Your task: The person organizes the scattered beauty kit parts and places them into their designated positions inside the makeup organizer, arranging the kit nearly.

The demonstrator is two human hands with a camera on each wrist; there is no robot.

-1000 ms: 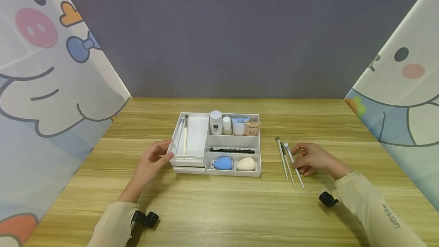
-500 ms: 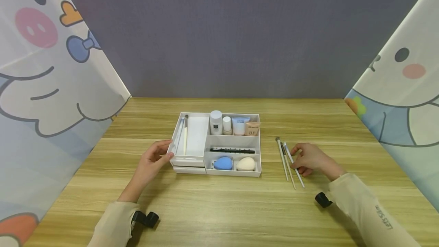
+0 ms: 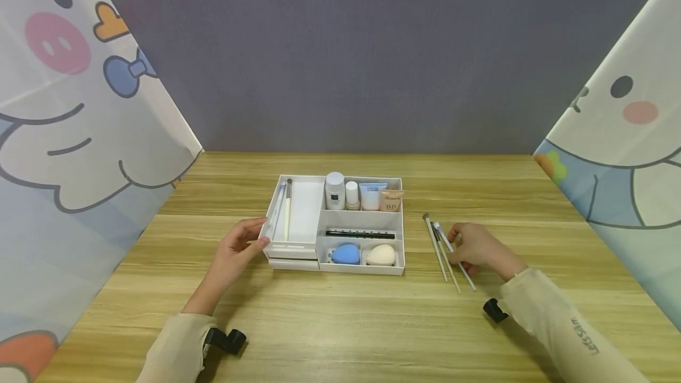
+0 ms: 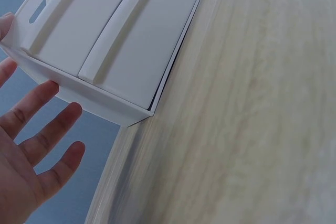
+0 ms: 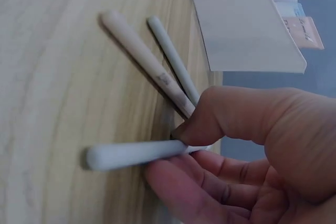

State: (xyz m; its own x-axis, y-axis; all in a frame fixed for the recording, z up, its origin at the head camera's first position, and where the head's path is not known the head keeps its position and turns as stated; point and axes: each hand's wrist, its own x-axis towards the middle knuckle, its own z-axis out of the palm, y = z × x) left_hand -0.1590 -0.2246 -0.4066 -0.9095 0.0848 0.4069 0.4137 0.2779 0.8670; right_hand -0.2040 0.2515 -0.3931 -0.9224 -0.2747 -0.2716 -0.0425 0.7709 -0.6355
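Note:
A white cosmetics organizer (image 3: 362, 270) stands on the wooden table. My left hand (image 3: 236, 247) touches its left side near the front corner, with the fingers mostly straight in the left wrist view. To the organizer's right, my right hand (image 3: 479, 248) pinches a pale-handled makeup brush (image 5: 126, 155) between thumb and fingers; the hand hides its middle part. Two more makeup brushes lie just left of it, a pale one (image 3: 436, 250) and one with a tan handle (image 5: 144, 66). A light blue brush (image 3: 277, 208) and a cream-handled brush (image 3: 287, 211) rest in the organizer's left tray.
The organizer's back compartment holds a white bottle (image 3: 335, 192), a smaller bottle (image 3: 352, 195) and two tubes. A black pen-like stick (image 3: 360, 234) lies in the middle one. In front sit a blue sponge (image 3: 346, 254) and a cream sponge (image 3: 381, 255). A grey panel (image 3: 367, 64) stands behind.
My right hand has shifted slightly left, its thumb now across the pale-handled makeup brush. The brush heads have moved a little left. My left hand has stayed in place.

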